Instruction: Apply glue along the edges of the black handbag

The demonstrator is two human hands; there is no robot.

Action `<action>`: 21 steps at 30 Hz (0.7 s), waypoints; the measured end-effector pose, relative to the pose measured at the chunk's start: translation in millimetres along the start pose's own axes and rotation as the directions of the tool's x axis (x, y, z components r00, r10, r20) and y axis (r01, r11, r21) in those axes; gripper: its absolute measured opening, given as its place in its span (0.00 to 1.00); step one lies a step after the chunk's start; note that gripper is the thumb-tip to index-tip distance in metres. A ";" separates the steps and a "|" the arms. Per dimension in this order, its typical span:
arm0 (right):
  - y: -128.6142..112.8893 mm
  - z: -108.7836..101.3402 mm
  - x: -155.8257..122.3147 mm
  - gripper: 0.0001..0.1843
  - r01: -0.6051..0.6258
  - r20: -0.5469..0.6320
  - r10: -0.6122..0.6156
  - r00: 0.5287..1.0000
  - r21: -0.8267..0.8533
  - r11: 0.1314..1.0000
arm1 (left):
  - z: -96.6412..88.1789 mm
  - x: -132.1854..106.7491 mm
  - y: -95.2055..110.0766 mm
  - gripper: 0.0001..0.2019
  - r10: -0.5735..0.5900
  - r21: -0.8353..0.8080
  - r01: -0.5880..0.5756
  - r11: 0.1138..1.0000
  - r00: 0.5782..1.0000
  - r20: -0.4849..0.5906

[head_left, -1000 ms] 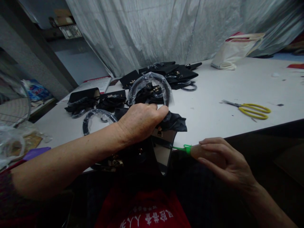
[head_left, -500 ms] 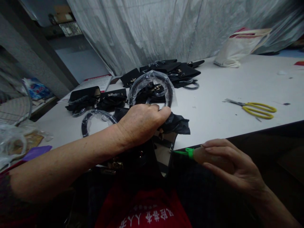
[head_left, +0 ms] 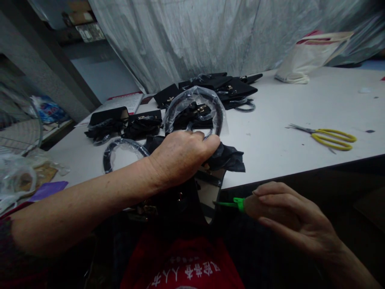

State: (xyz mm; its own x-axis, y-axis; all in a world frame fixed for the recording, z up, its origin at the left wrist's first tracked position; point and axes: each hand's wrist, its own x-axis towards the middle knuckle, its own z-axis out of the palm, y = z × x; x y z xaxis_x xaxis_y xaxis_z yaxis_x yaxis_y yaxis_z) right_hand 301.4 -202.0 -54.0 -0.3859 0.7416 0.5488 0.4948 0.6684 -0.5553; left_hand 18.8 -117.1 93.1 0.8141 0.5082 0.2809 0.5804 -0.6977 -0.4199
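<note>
The black handbag [head_left: 177,206] stands at lower centre, its pale gusset facing right. The nearer left hand [head_left: 189,154] clasps its top. Right of it, the right hand [head_left: 296,212] grips a squeeze bottle [head_left: 254,206], lying nearly level, green nozzle [head_left: 240,204] aimed leftward at the gusset; contact is unclear.

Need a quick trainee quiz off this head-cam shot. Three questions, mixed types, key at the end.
1. Multiple choice. What is the right hand holding?
A) a cloth bag
B) a green-tipped bottle
C) a paper sheet

2. True or false: the yellow-handled scissors lie on the white table.

3. Fill in: the curved black handle rising past the left hand is wrapped in clear ____.

Key: 1. B; 2. True; 3. plastic.
</note>
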 end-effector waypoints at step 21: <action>-11.1 4.9 -10.3 0.16 -0.076 -0.107 0.076 0.991 0.005 0.997 | -2.6 -6.3 3.1 0.09 -0.010 0.013 0.010 1.000 1.000 0.013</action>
State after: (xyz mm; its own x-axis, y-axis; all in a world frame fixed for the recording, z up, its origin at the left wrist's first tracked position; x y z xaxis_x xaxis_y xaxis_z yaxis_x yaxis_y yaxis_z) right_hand 296.1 -216.7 -56.5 -0.2615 0.7799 0.5687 0.5189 0.6104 -0.5984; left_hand 15.5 -123.7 92.2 0.8080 0.5216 0.2741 0.5882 -0.6861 -0.4282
